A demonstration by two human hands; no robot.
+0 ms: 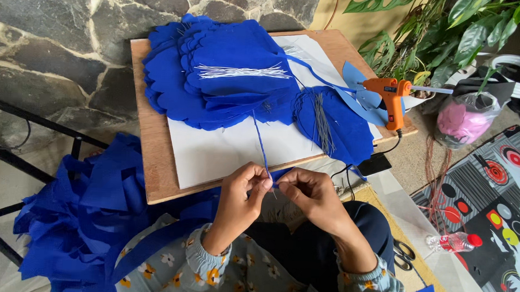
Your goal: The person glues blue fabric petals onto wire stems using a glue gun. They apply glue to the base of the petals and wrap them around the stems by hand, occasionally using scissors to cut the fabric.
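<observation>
Both hands (pixel 273 187) pinch a thin blue-wrapped wire (pixel 260 145), its length pointing up-left toward the board (pixel 156 159).

Both forearms are bare up to gathered, elastic cuffs. The sleeves are pale grey-blue cloth printed with small white and yellow flowers, and the same print covers the chest at the bottom of the view. The left hand (pixel 244 188) and right hand (pixel 310 191) are ungloved. The lap is clothed in dark navy fabric

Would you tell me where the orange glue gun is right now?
In the head view, the orange glue gun stands at the wooden board's far right edge, beside the potted plant.
</observation>
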